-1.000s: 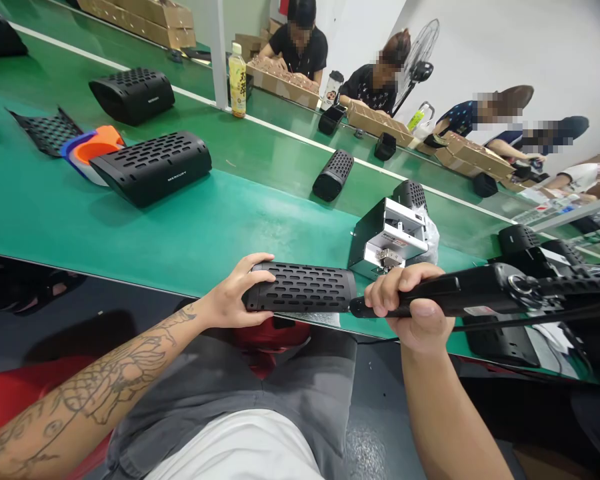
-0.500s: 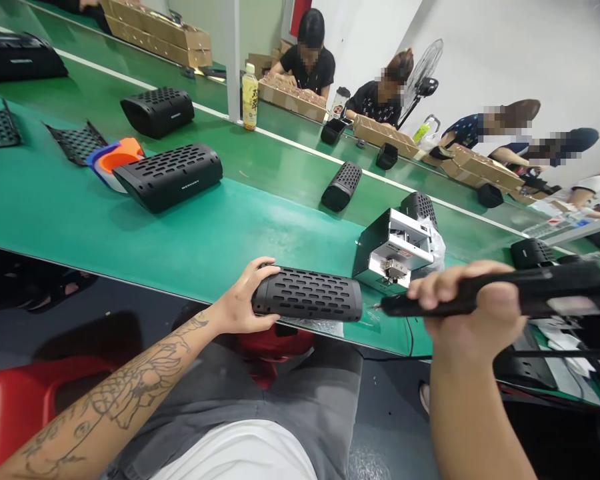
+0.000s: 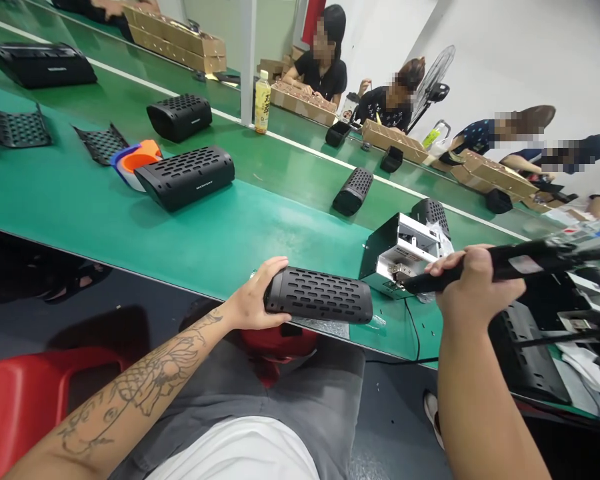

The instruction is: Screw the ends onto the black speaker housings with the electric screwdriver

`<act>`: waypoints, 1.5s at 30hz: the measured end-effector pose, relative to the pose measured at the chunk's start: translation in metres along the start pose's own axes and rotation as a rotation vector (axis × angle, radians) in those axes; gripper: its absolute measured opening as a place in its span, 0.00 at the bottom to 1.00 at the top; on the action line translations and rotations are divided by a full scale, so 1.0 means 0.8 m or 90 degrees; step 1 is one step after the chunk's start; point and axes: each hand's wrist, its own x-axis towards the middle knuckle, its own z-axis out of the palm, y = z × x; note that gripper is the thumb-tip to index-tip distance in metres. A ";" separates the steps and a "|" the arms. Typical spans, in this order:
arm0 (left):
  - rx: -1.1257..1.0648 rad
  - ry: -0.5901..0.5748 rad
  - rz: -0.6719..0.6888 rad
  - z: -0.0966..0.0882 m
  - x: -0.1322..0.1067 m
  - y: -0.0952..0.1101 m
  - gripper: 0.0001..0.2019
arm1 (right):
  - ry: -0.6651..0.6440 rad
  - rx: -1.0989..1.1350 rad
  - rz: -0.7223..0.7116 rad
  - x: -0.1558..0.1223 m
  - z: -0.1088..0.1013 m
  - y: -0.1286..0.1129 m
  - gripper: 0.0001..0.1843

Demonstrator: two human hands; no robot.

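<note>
My left hand (image 3: 256, 297) grips the left end of a black perforated speaker shell (image 3: 320, 295) that lies across the near edge of the green table (image 3: 205, 233). My right hand (image 3: 473, 287) is closed round a black electric screwdriver (image 3: 495, 263). Its tip points into a small silver screw feeder box (image 3: 397, 250) just right of the shell.
Several more black speaker shells (image 3: 187, 175) lie on the green belt, with grille panels (image 3: 17, 127) and an orange-and-blue tape roll (image 3: 133, 159) at the left. A bottle (image 3: 263, 102) stands farther back. Other people sit along the far side by cardboard trays (image 3: 395, 139). A fan (image 3: 433, 80) stands behind.
My right hand has pulled the screwdriver away from the shell's right end and up to the silver feeder box. My left hand keeps its hold on the shell.
</note>
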 end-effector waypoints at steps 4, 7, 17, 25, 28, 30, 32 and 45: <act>-0.011 -0.008 -0.002 -0.001 0.003 0.002 0.60 | -0.088 0.123 0.033 -0.030 0.017 -0.065 0.12; -0.016 -0.009 -0.006 -0.002 0.004 0.004 0.58 | -0.221 0.229 0.077 -0.064 0.043 -0.096 0.17; -0.033 -0.005 -0.015 0.003 0.005 0.003 0.58 | -0.286 0.269 0.118 -0.115 0.113 -0.081 0.16; -0.029 -0.010 -0.022 0.002 0.006 0.005 0.58 | -0.331 0.253 0.142 -0.112 0.112 -0.081 0.17; -0.030 -0.006 -0.024 0.003 0.006 0.005 0.58 | -0.313 0.261 0.155 -0.111 0.113 -0.079 0.16; -0.032 -0.007 -0.032 0.003 0.006 0.006 0.58 | -0.301 0.269 0.163 -0.110 0.113 -0.077 0.15; -0.035 -0.008 -0.037 0.003 0.006 0.006 0.58 | -0.295 0.283 0.165 -0.110 0.111 -0.075 0.14; -0.046 -0.008 -0.029 0.003 0.008 0.003 0.58 | -0.376 0.271 0.156 -0.119 0.113 -0.078 0.18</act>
